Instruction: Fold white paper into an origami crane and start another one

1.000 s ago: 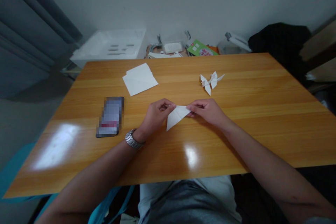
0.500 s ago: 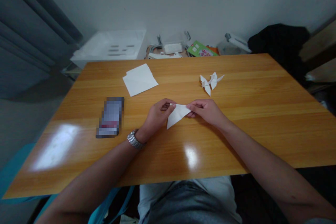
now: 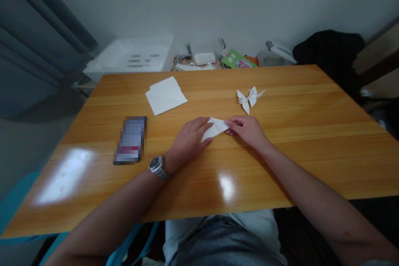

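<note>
A folded white paper triangle (image 3: 215,127) lies on the wooden table (image 3: 280,141) between my hands. My left hand (image 3: 188,141), with a metal watch at the wrist, rests on the paper's left part with fingers laid over it, thumb under its lower edge. My right hand (image 3: 246,129) pinches the paper's right tip, fingers curled. A finished white paper crane (image 3: 249,97) sits a little beyond my right hand.
A small stack of white paper sheets (image 3: 165,94) lies at the far left-centre of the table. A phone (image 3: 131,139) lies left of my left hand. Behind the table are a white box, clutter and a dark bag.
My left hand has shifted from pinching the paper's left corner to lying over it, pressing it flatter. The lower point of the triangle is now covered. My right hand has stayed put.
</note>
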A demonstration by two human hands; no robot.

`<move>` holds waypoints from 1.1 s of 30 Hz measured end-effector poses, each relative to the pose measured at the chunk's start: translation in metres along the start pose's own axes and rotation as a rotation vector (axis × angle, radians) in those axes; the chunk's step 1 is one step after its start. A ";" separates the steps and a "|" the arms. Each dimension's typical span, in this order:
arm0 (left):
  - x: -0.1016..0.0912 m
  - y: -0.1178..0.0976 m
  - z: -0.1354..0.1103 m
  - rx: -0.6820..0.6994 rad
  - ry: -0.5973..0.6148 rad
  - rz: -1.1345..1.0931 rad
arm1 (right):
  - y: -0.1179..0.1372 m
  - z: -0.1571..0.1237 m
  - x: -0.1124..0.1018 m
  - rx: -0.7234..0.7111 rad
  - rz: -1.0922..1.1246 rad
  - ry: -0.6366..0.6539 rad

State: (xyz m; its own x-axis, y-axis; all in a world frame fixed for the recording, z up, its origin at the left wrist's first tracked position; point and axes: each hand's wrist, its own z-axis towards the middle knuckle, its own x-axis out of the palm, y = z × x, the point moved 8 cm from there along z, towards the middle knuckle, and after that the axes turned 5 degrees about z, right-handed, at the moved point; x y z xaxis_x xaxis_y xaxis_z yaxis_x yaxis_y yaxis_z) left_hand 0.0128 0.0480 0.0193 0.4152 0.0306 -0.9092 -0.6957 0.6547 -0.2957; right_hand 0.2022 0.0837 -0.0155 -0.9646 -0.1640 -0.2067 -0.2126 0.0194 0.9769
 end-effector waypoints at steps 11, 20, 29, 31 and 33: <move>0.015 0.006 -0.003 0.006 0.116 0.060 | 0.029 -0.006 0.000 -0.299 -0.538 -0.020; 0.014 0.007 -0.002 0.028 0.096 0.082 | 0.035 -0.009 0.018 -0.654 -0.736 0.120; 0.012 0.011 0.000 0.027 0.072 0.076 | 0.030 -0.012 0.022 -0.624 -0.714 0.191; 0.011 0.009 0.001 0.032 0.080 0.082 | 0.031 -0.012 0.022 -0.617 -0.707 0.192; 0.010 0.006 0.002 0.038 0.087 0.100 | 0.033 -0.012 0.023 -0.613 -0.702 0.188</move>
State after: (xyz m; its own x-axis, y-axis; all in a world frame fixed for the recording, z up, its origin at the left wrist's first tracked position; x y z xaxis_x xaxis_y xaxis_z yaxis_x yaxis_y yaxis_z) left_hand 0.0139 0.0535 0.0092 0.2913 0.0331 -0.9561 -0.7077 0.6800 -0.1921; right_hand 0.1752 0.0685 0.0122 -0.5951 -0.0983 -0.7976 -0.5636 -0.6565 0.5014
